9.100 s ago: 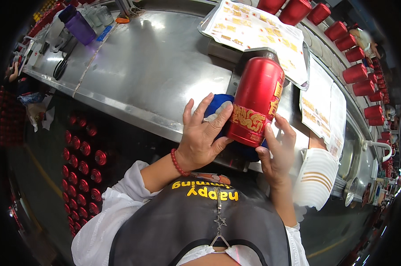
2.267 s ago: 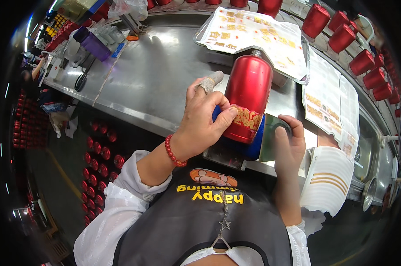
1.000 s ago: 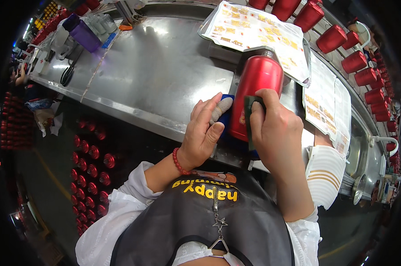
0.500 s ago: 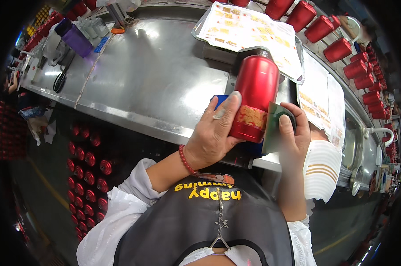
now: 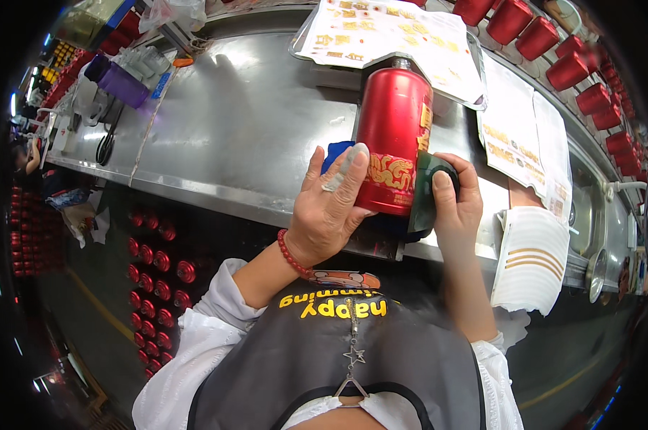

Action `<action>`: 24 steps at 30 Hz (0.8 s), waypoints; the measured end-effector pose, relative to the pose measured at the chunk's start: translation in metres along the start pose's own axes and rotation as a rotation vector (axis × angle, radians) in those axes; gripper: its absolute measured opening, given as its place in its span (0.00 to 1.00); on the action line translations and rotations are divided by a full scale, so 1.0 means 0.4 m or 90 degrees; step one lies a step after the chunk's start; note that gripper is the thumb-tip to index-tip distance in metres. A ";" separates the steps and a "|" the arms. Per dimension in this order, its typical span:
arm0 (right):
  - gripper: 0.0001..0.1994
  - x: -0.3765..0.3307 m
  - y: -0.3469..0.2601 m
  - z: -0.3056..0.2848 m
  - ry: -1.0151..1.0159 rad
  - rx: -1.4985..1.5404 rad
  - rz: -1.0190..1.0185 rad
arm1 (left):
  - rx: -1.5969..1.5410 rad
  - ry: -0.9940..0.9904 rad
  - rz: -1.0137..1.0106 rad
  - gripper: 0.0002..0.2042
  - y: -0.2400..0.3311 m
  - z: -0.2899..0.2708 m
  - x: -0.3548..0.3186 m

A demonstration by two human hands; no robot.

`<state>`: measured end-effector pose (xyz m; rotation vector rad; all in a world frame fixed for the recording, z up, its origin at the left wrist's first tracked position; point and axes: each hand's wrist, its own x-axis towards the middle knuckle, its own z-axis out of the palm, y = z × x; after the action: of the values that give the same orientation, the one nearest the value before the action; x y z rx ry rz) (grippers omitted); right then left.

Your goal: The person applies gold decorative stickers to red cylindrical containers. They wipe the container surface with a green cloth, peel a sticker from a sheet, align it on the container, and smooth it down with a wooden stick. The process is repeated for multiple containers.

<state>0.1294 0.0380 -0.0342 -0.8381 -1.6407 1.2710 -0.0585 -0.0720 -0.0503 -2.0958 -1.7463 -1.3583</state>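
A glossy red bottle (image 5: pixel 392 118) leans at a tilt in front of me, its neck toward a dark rest at the far end. Gold patterned decal (image 5: pixel 390 173) circles its lower part, and more gold marking shows at its right edge. My left hand (image 5: pixel 329 204) grips the bottle's lower left side; one finger has a pale wrapping. With my right hand (image 5: pixel 456 197) I pinch a dark green flat scraper (image 5: pixel 423 190), pressed along the bottle's lower right side. A blue cloth (image 5: pixel 334 153) lies partly hidden behind the bottle and my left hand.
A tray with white decal sheets (image 5: pixel 381 36) lies behind the bottle, and more sheets (image 5: pixel 510 136) hang at the right. White ridged foam (image 5: pixel 530 258) is nearer me. Red bottles line the far right. On the steel table (image 5: pixel 231 107), left, stand a purple bottle (image 5: pixel 120 81) and black scissors (image 5: pixel 107 143).
The bottle has turned in my left hand, so gold marking now shows on its right side. My right hand and the scraper stay against it. The whole view has shifted slightly.
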 end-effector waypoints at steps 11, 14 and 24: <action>0.12 -0.028 0.002 -0.017 0.007 -0.006 -0.022 | 0.049 0.009 -0.042 0.30 -0.001 0.009 -0.038; 0.12 -0.027 0.006 -0.020 0.004 0.006 -0.011 | 0.139 -0.038 0.069 0.25 0.017 -0.024 -0.024; 0.11 -0.028 0.032 -0.047 0.013 0.065 0.061 | 0.129 -0.226 0.454 0.16 0.005 -0.018 0.159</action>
<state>0.1510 0.0385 -0.0475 -0.8737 -1.5215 1.3961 -0.0640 -0.0292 -0.0027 -2.5628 -0.9650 -0.6172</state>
